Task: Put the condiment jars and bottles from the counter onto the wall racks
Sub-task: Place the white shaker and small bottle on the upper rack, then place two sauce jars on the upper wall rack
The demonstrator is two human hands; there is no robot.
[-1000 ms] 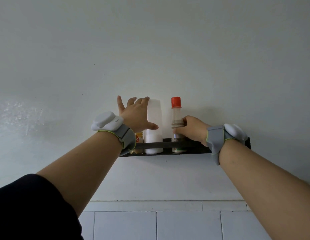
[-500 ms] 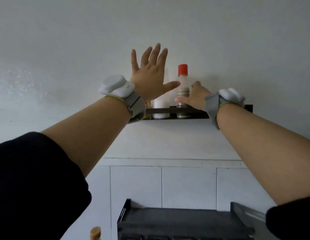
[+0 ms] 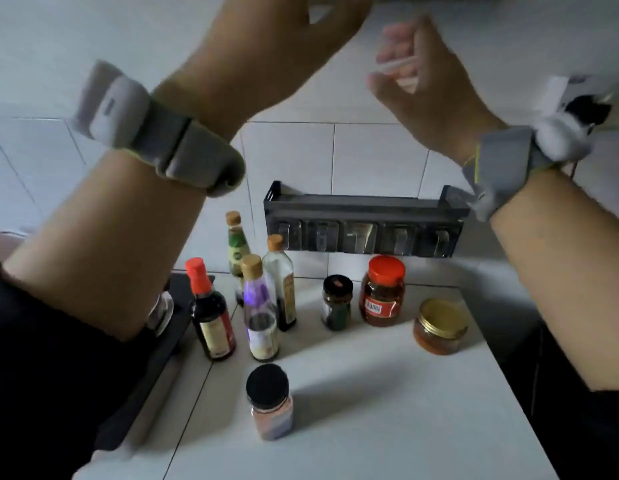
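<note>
Both hands raised and empty, left hand [image 3: 266,46] cropped, right hand [image 3: 429,84] loosely curled; upright condiment jars and bottles [image 3: 266,299] below on worktop [image 3: 387,393], black-capped jar [image 3: 269,396] below left hand, wall rack [image 3: 363,225] beyond.

No legible text on any label.

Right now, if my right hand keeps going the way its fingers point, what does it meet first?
Probably nothing close: the right hand, loosely curled and blurred, points up-left toward the tiled wall, above the lower rack. Depth is unclear.
</note>
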